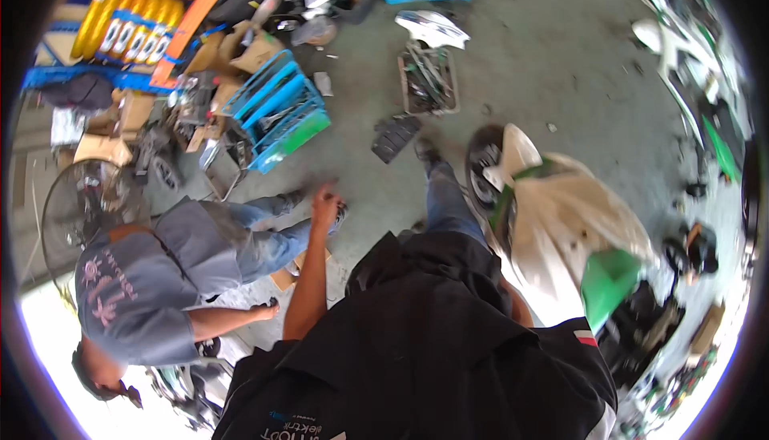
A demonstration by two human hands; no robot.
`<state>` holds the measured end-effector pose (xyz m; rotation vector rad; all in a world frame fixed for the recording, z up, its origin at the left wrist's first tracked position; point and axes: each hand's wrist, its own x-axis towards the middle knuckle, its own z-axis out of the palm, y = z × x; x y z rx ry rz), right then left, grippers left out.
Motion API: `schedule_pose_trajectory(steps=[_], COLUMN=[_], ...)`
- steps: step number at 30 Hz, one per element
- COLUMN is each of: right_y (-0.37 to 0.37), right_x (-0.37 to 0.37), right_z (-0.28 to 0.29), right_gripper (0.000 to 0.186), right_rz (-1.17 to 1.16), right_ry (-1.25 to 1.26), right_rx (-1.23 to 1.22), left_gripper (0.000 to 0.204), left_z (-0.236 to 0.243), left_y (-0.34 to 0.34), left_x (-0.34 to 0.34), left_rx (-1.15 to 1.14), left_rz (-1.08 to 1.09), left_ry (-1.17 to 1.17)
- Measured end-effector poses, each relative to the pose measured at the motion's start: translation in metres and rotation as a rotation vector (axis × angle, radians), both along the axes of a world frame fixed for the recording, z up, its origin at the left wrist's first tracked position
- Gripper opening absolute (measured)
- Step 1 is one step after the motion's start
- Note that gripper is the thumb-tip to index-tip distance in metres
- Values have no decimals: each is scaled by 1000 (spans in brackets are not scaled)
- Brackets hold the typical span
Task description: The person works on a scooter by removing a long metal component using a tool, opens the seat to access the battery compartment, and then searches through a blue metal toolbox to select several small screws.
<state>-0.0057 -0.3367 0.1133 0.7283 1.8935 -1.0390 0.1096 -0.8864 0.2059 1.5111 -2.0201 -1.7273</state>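
My left hand (326,202) is held out in front of me at the left, above the floor and near the co-worker's jeans. Its fingers are blurred, and no object shows clearly in it. Only a piece of my right forearm appears beside my dark shirt; my right hand itself is hidden. Close to that side stands a scooter (575,214) with cream and green body panels and a dark front wheel (484,159).
A co-worker in a grey shirt (132,304) stands at my left, near a large fan (88,207). Ahead are a blue crate (282,111), a basket of parts (429,79), a dark flat piece (396,137) and a white panel (432,28). Loose scooter panels (681,39) line the right.
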Motion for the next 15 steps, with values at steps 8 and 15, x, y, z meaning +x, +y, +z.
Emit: schedule_pose_trajectory(steps=[8,15], right_y=[-157,-381], right_x=[-127,-328], right_z=[-92,-91], right_gripper=[25,22], right_rz=[548,1624], right_ry=[-190,580], right_rx=[90,-272], left_gripper=[50,49], left_z=[-9,-44], left_y=[27,41], left_x=[136,120], left_rx=[317,633], left_rz=[493,849], left_ry=[-326,-301])
